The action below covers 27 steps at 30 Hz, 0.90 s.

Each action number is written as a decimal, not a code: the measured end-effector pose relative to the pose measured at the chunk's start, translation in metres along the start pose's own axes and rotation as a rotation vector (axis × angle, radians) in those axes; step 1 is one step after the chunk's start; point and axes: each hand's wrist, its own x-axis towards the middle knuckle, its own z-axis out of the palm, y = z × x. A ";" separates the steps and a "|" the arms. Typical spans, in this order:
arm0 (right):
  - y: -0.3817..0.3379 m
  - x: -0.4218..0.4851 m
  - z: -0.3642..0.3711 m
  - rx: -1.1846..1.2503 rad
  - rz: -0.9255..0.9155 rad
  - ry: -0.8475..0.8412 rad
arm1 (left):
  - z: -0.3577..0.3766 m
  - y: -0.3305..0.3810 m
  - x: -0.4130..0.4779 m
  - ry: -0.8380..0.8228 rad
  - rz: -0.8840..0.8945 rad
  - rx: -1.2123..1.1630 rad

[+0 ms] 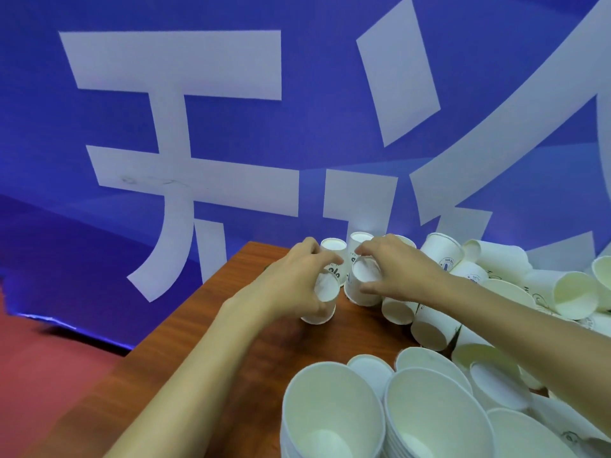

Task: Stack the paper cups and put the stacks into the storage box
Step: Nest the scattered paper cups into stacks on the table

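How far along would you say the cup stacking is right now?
Done: two nested stacks stand at the near edge. In hand: the left hand grips one upside-down cup, the right hand a second cup, both on the table. Left: a heap of loose cups lies to the right, and no storage box is in view, so boxing looks yet to come.

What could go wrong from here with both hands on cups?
The right hand reaches across the loose pile; its arm could scatter cups. It and the left hand each grip an upside-down cup; squeezing might crush one. Two cups behind could get tipped.
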 end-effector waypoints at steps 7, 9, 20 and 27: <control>-0.003 -0.011 -0.017 0.129 0.048 0.015 | -0.027 -0.001 -0.006 0.117 -0.122 -0.265; -0.001 -0.006 -0.013 0.084 0.090 -0.084 | -0.019 -0.007 -0.004 0.069 -0.214 -0.089; -0.004 0.012 0.004 0.307 -0.005 -0.398 | -0.010 -0.008 -0.005 -0.128 -0.266 -0.102; -0.005 -0.001 -0.016 0.148 -0.108 -0.152 | -0.033 0.011 -0.007 0.071 -0.163 0.171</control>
